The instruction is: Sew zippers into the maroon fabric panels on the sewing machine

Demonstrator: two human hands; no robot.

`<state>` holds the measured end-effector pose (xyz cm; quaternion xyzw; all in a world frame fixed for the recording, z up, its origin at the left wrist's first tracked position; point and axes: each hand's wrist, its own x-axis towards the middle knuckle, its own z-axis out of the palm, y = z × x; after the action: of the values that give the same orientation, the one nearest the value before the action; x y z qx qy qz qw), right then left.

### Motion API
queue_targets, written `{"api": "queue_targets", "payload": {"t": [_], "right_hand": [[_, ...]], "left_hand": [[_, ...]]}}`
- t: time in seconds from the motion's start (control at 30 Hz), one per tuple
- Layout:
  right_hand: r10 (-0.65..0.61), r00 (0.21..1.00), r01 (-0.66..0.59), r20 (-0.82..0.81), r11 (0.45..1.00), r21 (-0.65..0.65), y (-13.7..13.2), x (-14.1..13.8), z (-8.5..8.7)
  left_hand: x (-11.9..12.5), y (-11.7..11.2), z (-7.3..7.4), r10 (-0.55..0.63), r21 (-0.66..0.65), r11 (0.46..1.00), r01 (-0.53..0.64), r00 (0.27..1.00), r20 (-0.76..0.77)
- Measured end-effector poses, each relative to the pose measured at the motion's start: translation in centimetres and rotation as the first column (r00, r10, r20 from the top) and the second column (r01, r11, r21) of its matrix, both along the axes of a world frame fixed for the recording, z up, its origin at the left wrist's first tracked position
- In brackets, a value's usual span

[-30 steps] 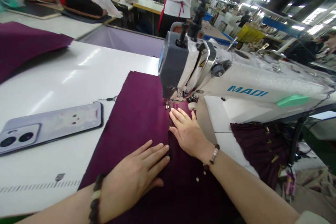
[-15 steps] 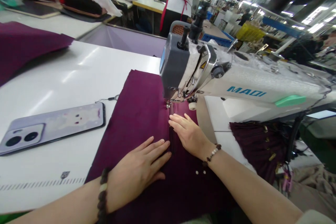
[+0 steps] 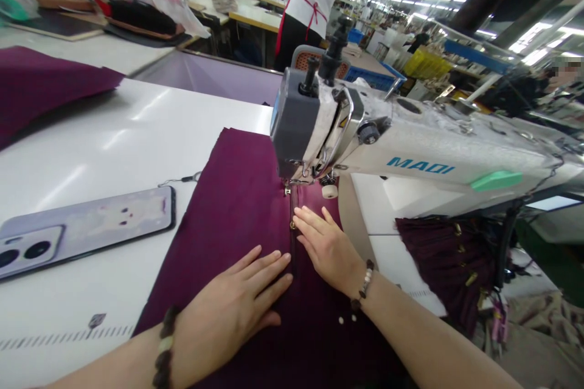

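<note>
A dark purple fabric panel [image 3: 214,219] lies flat under the sewing machine [image 3: 410,152]. Down its middle runs a zipper [image 3: 293,249], with a small gold slider showing beside my right fingertips. My left hand [image 3: 228,304] rests palm down on the cloth, fingers stretched out to the zipper's left side. On the other side, my right hand [image 3: 326,243] lies flat with its fingertips at the zipper, just in front of the presser foot [image 3: 287,189]. The foot sits at the zipper's upper end. Two small white dots show on the cloth below my right wrist.
A phone [image 3: 91,225] with a strap lies left of the panel. More purple cloth [image 3: 50,88] is at the far left. Right of the machine bed lie gathered dark fabric with zipper pulls [image 3: 444,261] and beige cloth [image 3: 533,328]. A person [image 3: 310,0] stands beyond the table.
The whole view has shifted slightly, with the machine lower and further left. The gold zipper slider now shows beside my right fingertips. Both hands stay flat on the cloth.
</note>
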<state>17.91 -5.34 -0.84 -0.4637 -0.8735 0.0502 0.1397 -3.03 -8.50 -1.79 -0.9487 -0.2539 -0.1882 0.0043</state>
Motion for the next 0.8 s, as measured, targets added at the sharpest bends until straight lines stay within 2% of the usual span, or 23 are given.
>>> {"api": "queue_targets", "payload": {"t": [0.33,0.57,0.8], "right_hand": [[-0.019,1.0,0.019,-0.016,1.0,0.02,1.7,-0.1,0.0],[-0.051,0.999,0.051,-0.002,0.999,-0.011,3.7,-0.3,0.4],[-0.074,0.997,0.075,-0.036,0.997,0.035,5.6,-0.5,0.1]], "left_hand": [[0.0,1.2,0.0,0.013,-0.051,0.999,-0.014,1.0,-0.025],[0.2,3.0,0.0,0.015,-0.05,0.999,-0.017,0.999,-0.049],[0.1,4.8,0.0,0.022,-0.064,0.998,-0.026,0.998,-0.063]]}}
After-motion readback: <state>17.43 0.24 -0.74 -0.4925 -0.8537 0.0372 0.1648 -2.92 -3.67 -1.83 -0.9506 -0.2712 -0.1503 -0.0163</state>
